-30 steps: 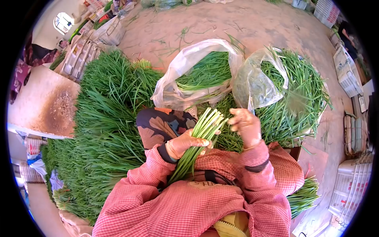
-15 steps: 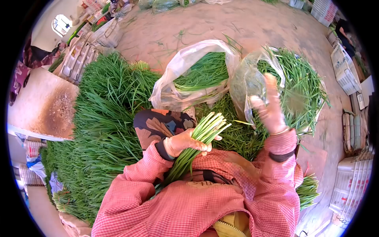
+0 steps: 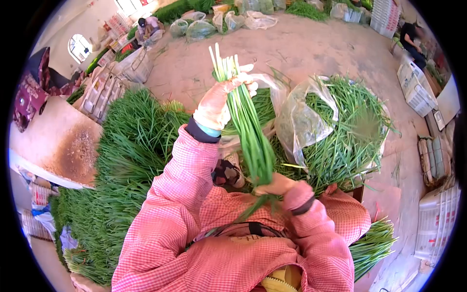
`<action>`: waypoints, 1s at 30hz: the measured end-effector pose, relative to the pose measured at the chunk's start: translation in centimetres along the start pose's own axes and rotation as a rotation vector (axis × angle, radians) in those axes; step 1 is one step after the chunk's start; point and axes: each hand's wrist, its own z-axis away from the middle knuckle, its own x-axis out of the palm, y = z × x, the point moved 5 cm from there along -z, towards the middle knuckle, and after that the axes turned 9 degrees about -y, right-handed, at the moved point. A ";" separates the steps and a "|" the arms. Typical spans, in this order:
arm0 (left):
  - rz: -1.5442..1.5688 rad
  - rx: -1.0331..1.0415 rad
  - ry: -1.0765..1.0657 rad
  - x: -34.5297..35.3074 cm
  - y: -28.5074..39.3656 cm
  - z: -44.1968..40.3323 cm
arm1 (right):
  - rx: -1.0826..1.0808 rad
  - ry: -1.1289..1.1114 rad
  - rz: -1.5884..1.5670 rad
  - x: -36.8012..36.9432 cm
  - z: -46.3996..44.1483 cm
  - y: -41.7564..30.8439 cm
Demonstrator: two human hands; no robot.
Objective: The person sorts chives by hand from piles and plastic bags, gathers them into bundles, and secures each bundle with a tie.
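My left hand (image 3: 221,100), in a thin pale glove, is raised and wrapped round a bunch of garlic chives (image 3: 250,131) near its white stem ends. The bunch slants down toward my lap, stems up and green leaves down. My right hand (image 3: 276,185), somewhat blurred, closes round the lower leaves, and leaf tips poke out below it. Behind the bunch is a clear plastic bag of chives (image 3: 265,104), partly covered by my left hand and the bunch. A second clear bag (image 3: 301,121) lies to its right, against a broad heap of loose leaves (image 3: 345,141).
A big pile of chives (image 3: 131,155) lines my left side. Tied chives (image 3: 374,246) lie by my right knee. White crates (image 3: 416,87) stand at the right. One person (image 3: 148,29) sits far left, another (image 3: 413,41) far right. Filled bags (image 3: 200,29) line the back.
My left hand has lifted the chives up and forward. My right hand, earlier open above the right-hand bag, has come down and closed on the leaf end. The view has tilted up.
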 end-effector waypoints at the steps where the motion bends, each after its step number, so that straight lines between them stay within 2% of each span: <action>1: -0.005 0.017 0.000 -0.2 0.1 0.3 | 0.334 0.167 0.490 -1.6 3.2 2.5; 3: -0.261 0.046 0.089 -1.0 -0.1 1.0 | 0.601 0.636 0.715 -6.0 8.2 2.0; 4: -0.159 0.016 0.166 -0.5 -0.9 1.4 | 0.521 0.908 0.449 -8.6 10.2 0.1; 6: -0.023 0.048 0.115 0.5 -3.4 1.9 | -0.368 1.262 0.377 -8.1 12.2 -9.4; 7: -0.009 0.056 0.069 2.0 -4.2 2.3 | -0.362 1.163 0.379 -6.8 11.0 -11.6; 8: 0.080 -0.028 -0.009 2.6 -5.9 2.4 | -0.355 1.068 0.379 -5.5 9.5 -13.2; 10: 0.222 -0.068 -0.113 4.7 -7.7 3.0 | -0.295 1.013 0.180 -3.6 6.3 -12.2; 11: 0.216 -0.052 -0.189 5.0 -7.8 3.3 | -0.480 0.972 -0.139 -4.0 5.1 -10.8; 12: 0.308 -0.018 -0.227 5.4 -7.9 3.8 | -0.487 0.972 -0.125 -4.2 5.1 -9.7; 14: 0.413 -0.079 -0.249 4.8 -8.1 4.9 | -0.380 0.581 -0.625 -2.6 4.4 -8.6; 15: 0.419 -0.081 -0.248 4.6 -8.0 5.5 | -0.383 0.463 -0.672 -1.9 4.9 -8.9; 18: 0.426 -0.165 -0.221 4.2 -8.6 6.2 | -0.422 0.419 -0.669 -1.5 5.9 -9.8; 20: -0.019 -0.199 -0.138 2.9 -9.3 6.7 | -0.403 0.417 -0.645 -0.8 6.0 -9.8; 21: -0.272 -0.138 -0.131 2.5 -9.1 7.2 | -0.412 0.401 -0.645 -0.4 6.0 -10.0; 22: -0.281 -0.100 -0.092 3.1 -9.3 7.1 | -0.422 0.386 -0.643 -0.1 6.1 -10.2; 24: -0.206 -0.078 -0.197 4.6 -9.1 8.2 | -0.411 0.529 -0.553 0.4 6.1 -10.6; 25: -0.282 -0.113 -0.200 5.8 -7.8 8.4 | -0.343 0.463 -0.623 0.7 6.3 -10.7; 26: -0.224 -0.347 -0.338 5.3 -7.7 9.2 | -0.276 0.394 -0.693 0.7 6.4 -10.8; 28: 0.088 0.100 -0.393 5.8 -3.6 7.9 | -0.310 0.270 -0.664 -0.1 6.6 -10.6; 30: -0.295 0.249 0.012 2.7 -1.9 7.2 | -0.349 0.260 -0.693 -0.5 6.4 -9.7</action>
